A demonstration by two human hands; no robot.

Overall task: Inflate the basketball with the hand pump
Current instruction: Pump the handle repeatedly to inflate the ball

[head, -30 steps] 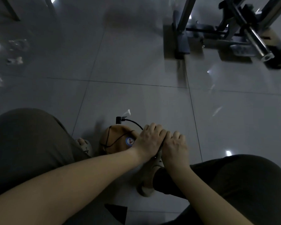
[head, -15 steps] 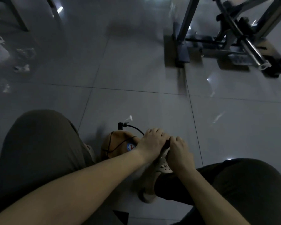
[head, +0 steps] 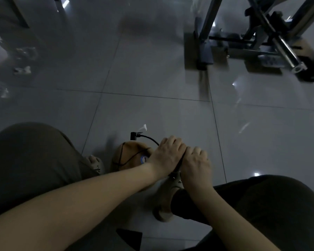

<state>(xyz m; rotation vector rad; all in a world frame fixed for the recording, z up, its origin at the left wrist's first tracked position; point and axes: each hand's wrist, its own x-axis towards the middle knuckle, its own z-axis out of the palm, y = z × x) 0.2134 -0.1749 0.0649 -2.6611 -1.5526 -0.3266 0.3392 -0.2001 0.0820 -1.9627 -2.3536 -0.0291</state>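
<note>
Left hand (head: 166, 156) and right hand (head: 196, 166) both clench the pump handle (head: 180, 163) beside the basketball (head: 130, 154), likely for 2-handed force.

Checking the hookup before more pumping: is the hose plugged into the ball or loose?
Plugged in, it seems: the hose ends in a black connector sitting on top of the ball. The needle itself is not visible.

- The pump handle (head: 180, 163) is almost fully covered by both hands.
- The basketball (head: 129, 156) is partly hidden behind the left hand (head: 166, 156).
- At 2 o'clock, the metal frame (head: 261, 38) is cut by the edge.
</note>
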